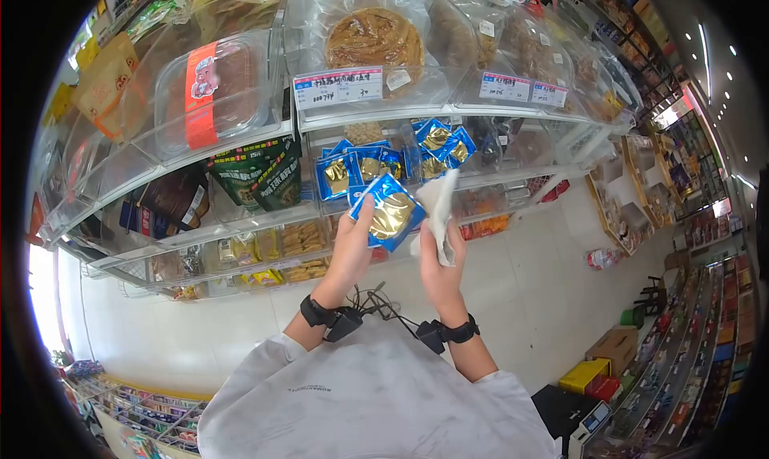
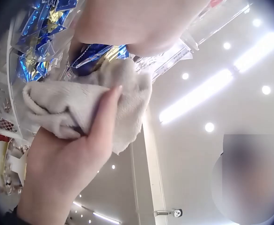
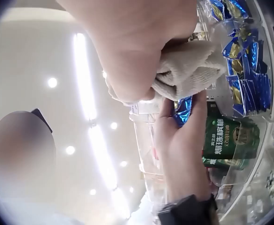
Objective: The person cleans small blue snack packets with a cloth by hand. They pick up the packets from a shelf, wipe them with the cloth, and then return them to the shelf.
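My left hand [image 1: 351, 243] pinches a shiny blue and gold foil packet [image 1: 394, 212] near its left edge, thumb on the face turned up. Beside it, my right hand [image 1: 442, 273] grips a crumpled off-white cloth [image 1: 438, 207]. In the left wrist view the cloth [image 2: 85, 105] is bunched under the right thumb and overlaps the packet [image 2: 104, 54]. From the right wrist, the packet [image 3: 183, 111] shows between the left thumb and fingers, right below the cloth [image 3: 191, 70]. Similar blue packets [image 1: 364, 164] lie in a clear shelf bin just beyond the hands.
A clear-walled shelf rack holds green pouches [image 1: 260, 175], a red-banded plastic box [image 1: 210, 90] and a bagged round brown food [image 1: 374, 44]. Price labels [image 1: 339, 89] line the shelf front. Cables [image 1: 376, 303] hang between the wrists. A carton [image 1: 613, 343] stands on the floor at right.
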A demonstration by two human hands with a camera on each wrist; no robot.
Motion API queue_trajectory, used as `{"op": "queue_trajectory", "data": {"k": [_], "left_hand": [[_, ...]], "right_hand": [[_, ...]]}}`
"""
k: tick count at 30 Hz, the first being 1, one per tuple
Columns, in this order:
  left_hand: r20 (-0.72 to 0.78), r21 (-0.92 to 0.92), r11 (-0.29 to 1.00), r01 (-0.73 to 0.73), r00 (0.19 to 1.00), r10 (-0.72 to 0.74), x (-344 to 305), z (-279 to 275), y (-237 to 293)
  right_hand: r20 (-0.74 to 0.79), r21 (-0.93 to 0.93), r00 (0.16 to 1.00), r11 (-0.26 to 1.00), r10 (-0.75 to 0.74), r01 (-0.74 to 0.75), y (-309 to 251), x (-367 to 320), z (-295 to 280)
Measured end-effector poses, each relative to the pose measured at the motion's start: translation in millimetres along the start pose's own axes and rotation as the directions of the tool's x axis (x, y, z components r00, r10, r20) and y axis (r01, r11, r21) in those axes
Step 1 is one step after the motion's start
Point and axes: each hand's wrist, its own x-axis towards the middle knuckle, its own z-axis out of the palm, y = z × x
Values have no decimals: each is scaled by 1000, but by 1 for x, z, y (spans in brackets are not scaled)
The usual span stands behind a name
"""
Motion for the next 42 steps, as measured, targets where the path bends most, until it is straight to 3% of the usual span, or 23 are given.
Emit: {"op": "queue_trajectory", "data": {"k": [2, 3, 5, 7, 8, 9, 11, 14, 17, 18, 21, 23, 25, 28, 29, 31, 32, 34, 35, 38, 39, 40, 42], "left_hand": [[106, 169, 986, 13, 994, -31, 7, -7, -25], [196, 106, 980, -170, 970, 147, -4, 10, -31], [128, 235, 971, -47, 992, 17, -12, 12, -26], [276, 487, 868, -93, 960, -52, -8, 6, -10], [338, 597, 792, -129, 936, -102, -7, 5, -4], [328, 542, 827, -150, 944, -44, -12, 9, -4], [297, 426, 879, -214, 951, 88, -15, 19, -4], [102, 308, 932, -189, 981, 165, -7, 24, -8], [35, 379, 915, -134, 991, 131, 0, 9, -12], [11, 401, 907, -125, 991, 131, -5, 9, -4], [32, 404, 878, -257, 963, 267, -1, -21, -2], [-75, 272, 949, -159, 980, 185, -9, -33, 9], [-174, 158, 979, -130, 972, 157, -13, -44, 14], [-266, 31, 993, -110, 957, 114, -13, -56, 11], [-291, -10, 994, -105, 952, 98, -13, -55, 13], [-114, -80, 995, -61, 992, 52, -15, -57, 17], [-29, -113, 993, -38, 999, 35, -15, -58, 20], [-52, -189, 980, -68, 997, 59, -13, -53, 20], [-58, -224, 972, -72, 996, 60, -11, -49, 18], [-64, -306, 944, -124, 992, 109, 2, -33, 0], [-88, -334, 928, -162, 986, 140, 5, -28, -5], [109, -451, 891, -57, 987, 118, -2, -22, 8], [80, -320, 947, -43, 994, 72, 0, -9, 8]], "right_hand": [[-7, -343, 934, 878, -357, 333, -7, 14, 2], [279, -547, 843, 645, -460, 533, -23, 25, 1], [300, -603, 854, 609, -425, 515, -21, 30, -4], [122, -356, 987, 923, -106, 143, 12, 37, -18], [79, -189, 993, 980, 86, -69, 29, 39, -25], [-3, 27, 978, 978, 206, -206, 36, 36, -33], [-76, 464, 886, 803, 457, -375, 47, 37, -45], [-39, 495, 956, 836, 291, -234, 59, 14, -36], [103, 56, 973, 976, 205, -212, 58, 13, -35], [41, 151, 972, 960, 231, -235, 63, 14, -30], [-222, 164, 900, 924, 376, -345, 63, 32, -43], [-413, 10, 906, 995, 95, -99, 98, 61, -65], [-435, -105, 900, 994, -34, -13, 99, 97, -86], [-335, -594, 773, 758, -538, 270, 114, 151, -77], [-259, -511, 883, 832, -390, 218, 114, 159, -70], [-47, -359, 997, 932, -65, 44, 120, 164, -52], [-63, -386, 995, 921, -71, 41, 112, 157, -41], [-64, -361, 971, 912, -232, 195, 86, 131, -17], [-37, -283, 980, 942, -196, 178, 55, 111, 2], [247, -43, 934, 961, -256, 275, 30, 50, 57], [438, -381, 779, 692, -449, 613, 14, 40, 65], [399, -346, 796, 729, -456, 591, 8, 36, 66], [346, -345, 816, 746, -463, 569, 7, 43, 60]]}}
